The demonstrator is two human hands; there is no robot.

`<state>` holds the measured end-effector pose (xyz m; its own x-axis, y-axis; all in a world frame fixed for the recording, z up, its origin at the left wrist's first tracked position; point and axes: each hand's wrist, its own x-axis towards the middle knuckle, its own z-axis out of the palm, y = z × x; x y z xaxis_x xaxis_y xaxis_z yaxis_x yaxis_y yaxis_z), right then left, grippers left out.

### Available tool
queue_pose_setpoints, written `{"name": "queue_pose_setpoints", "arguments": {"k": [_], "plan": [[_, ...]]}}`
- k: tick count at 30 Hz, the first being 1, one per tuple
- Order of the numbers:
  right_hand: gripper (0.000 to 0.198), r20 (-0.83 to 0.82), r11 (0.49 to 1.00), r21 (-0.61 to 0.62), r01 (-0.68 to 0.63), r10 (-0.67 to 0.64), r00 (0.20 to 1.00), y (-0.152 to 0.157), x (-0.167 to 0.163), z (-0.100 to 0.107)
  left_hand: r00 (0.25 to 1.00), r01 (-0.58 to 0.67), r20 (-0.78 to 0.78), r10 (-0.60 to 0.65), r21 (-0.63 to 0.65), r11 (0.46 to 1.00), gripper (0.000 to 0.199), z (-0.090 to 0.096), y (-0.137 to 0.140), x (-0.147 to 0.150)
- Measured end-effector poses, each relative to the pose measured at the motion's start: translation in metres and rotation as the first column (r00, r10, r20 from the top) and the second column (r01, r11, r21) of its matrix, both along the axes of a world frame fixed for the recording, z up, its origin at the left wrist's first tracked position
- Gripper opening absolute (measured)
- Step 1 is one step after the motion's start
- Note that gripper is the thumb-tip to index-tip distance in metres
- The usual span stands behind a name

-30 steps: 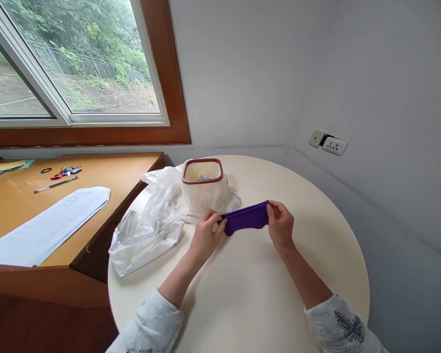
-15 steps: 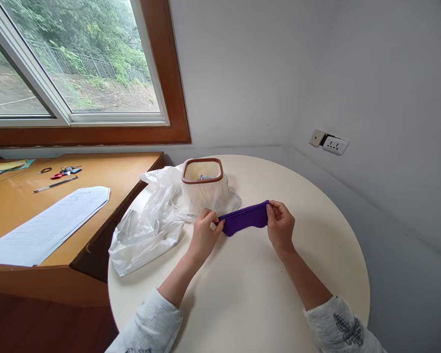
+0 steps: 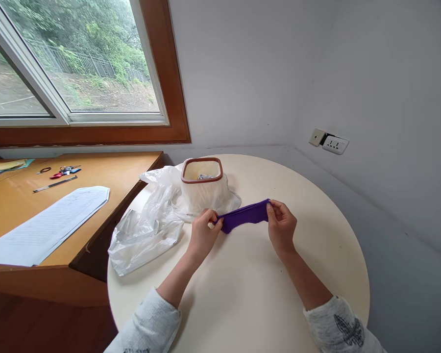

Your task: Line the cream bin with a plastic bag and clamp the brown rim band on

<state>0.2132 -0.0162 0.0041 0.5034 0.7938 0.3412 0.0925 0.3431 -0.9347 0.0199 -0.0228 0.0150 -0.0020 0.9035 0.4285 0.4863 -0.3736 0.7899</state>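
Note:
A folded strip of purple cloth (image 3: 245, 215) is stretched between my two hands, over the pale round table (image 3: 242, 294). My left hand (image 3: 205, 233) pinches its left end between thumb and fingers. At the other end, the thumb and fingers of my right hand (image 3: 281, 225) grip the upper corner. The cloth's lower edge is uneven and bows upward in the middle. Just behind my left hand stands a small bin (image 3: 203, 191) with a brown rim and a pale liner; something silvery shows inside it.
A crumpled translucent plastic bag (image 3: 143, 240) lies left of the bin. On the wooden desk (image 3: 132, 164) at left are written sheets of paper (image 3: 51, 223), a pen (image 3: 55, 184) and keys (image 3: 66, 171). Walls border the table behind and at right, with a socket (image 3: 335, 144).
My hands have drawn slightly apart, pulling the purple cloth a little longer. Its lower edge now sits slightly higher. Both hands keep their hold.

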Motion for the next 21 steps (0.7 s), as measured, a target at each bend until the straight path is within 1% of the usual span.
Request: {"name": "queue_pose_setpoints", "arguments": {"k": [4,6,9,11,12,13,15,16,19,21], "plan": [[0.023,0.006,1.000,-0.005,0.024,-0.024,1.000,0.0002,0.0005,0.0006,0.999,0.000,0.034,0.000,0.001,1.000,0.024,-0.0001,-0.0006,0.0004],[0.024,0.002,1.000,-0.004,0.029,-0.029,1.000,0.0006,0.0008,0.0006,0.997,0.009,0.081,-0.008,-0.018,1.000,0.025,0.0007,-0.0007,0.0005],[0.025,-0.006,0.999,-0.010,0.044,-0.044,0.999,0.0015,0.0016,0.0005,0.968,0.071,0.245,-0.047,-0.089,0.993,0.026,0.0035,0.0003,0.0004],[0.026,-0.013,0.998,-0.022,0.051,-0.051,0.999,0.0020,0.0024,0.0003,0.916,0.158,0.392,-0.084,-0.161,0.974,0.025,0.0054,0.0017,-0.0005],[0.026,-0.016,0.998,-0.028,0.050,-0.051,0.999,0.0023,0.0029,0.0003,0.874,0.220,0.475,-0.097,-0.211,0.952,0.024,0.0061,0.0025,-0.0012],[0.027,-0.019,0.998,-0.037,0.044,-0.044,0.999,0.0025,0.0034,0.0002,0.826,0.290,0.554,-0.101,-0.265,0.920,0.023,0.0065,0.0031,-0.0021],[0.028,-0.023,0.998,-0.059,0.017,-0.019,1.000,0.0028,0.0043,-0.0001,0.740,0.419,0.666,-0.087,-0.357,0.835,0.024,0.0066,0.0041,-0.0042],[0.028,-0.024,0.997,-0.071,0.003,-0.004,1.000,0.0030,0.0048,-0.0004,0.712,0.469,0.698,-0.083,-0.384,0.795,0.024,0.0063,0.0044,-0.0052],[0.027,-0.033,0.994,-0.100,-0.036,0.033,0.999,0.0039,0.0060,-0.0016,0.678,0.570,0.726,-0.112,-0.423,0.705,0.021,0.0052,0.0049,-0.0075],[0.026,-0.038,0.992,-0.111,-0.054,0.051,0.998,0.0048,0.0068,-0.0028,0.669,0.614,0.729,-0.145,-0.433,0.660,0.020,0.0047,0.0056,-0.0083]]}}
